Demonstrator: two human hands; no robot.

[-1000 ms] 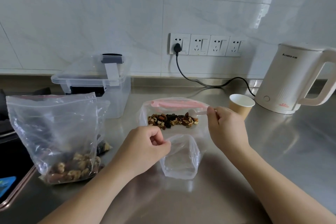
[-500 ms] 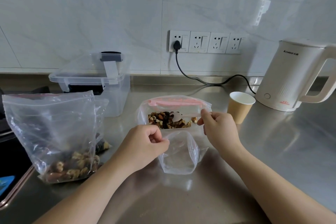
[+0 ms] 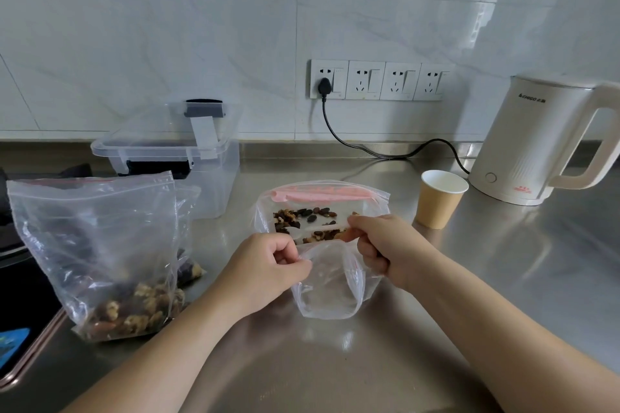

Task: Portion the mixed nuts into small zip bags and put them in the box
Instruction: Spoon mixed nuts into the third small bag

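An empty small zip bag (image 3: pixel 327 285) stands open on the steel counter in front of me. My left hand (image 3: pixel 268 266) pinches its left rim. Behind it lies a wider bag with a pink zip (image 3: pixel 322 196), holding mixed nuts (image 3: pixel 302 214). My right hand (image 3: pixel 385 248) pinches the handle of a white spoon (image 3: pixel 312 232) that lies among those nuts, and its lower fingers rest against the small bag's right rim. A big clear bag (image 3: pixel 94 245) with nuts at its bottom stands at the left. The clear plastic box (image 3: pixel 214 184), lid resting on top, sits behind it.
A paper cup (image 3: pixel 439 198) stands right of the nut bag, with a white kettle (image 3: pixel 536 141) behind it and its black cable (image 3: pixel 369 151) running to the wall sockets. A dark recessed area (image 3: pixel 20 295) borders the counter's left edge.
My right hand has moved left and nearer, down to the small bag's right rim, dragging the spoon through the nuts. My left hand keeps its hold on the small bag.
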